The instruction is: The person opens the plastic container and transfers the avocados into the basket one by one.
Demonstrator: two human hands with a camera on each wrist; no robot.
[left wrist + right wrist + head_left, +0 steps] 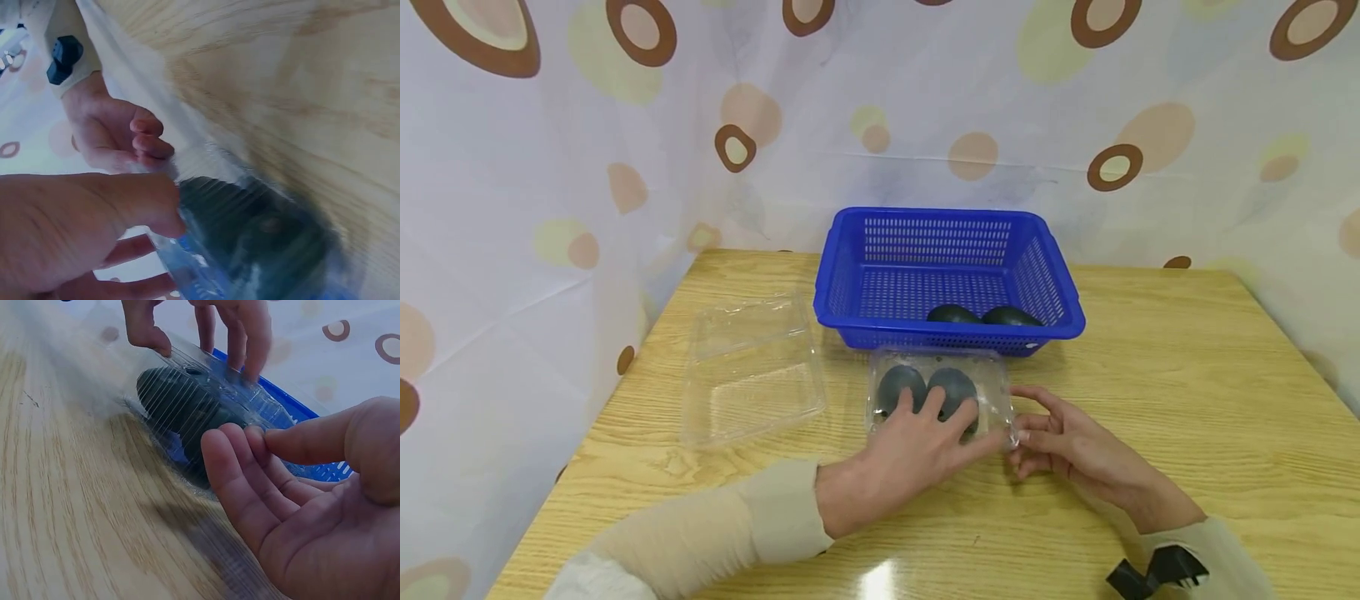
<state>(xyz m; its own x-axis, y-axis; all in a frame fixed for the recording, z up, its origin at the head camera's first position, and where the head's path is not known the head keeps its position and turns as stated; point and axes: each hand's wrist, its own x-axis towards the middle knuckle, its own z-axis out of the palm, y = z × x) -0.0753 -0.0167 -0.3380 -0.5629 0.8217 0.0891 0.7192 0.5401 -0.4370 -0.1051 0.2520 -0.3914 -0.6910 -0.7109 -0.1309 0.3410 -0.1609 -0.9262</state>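
Left hand and right hand on one clear box, on one wooden table just in front of one blue basket.
Left fingers apart across the top of the clear box, partly covering two dark fruits inside; full count in there impossible to tell. Right thumb and fingertips clamped in a pinch on the box's right edge. Off to the left, near the basket, one plastic case, also clear. In the basket, two further fruits side by side toward the front right, lower parts behind the front wall. On the right sleeve, one black band. Behind everything, one spotted curtain.
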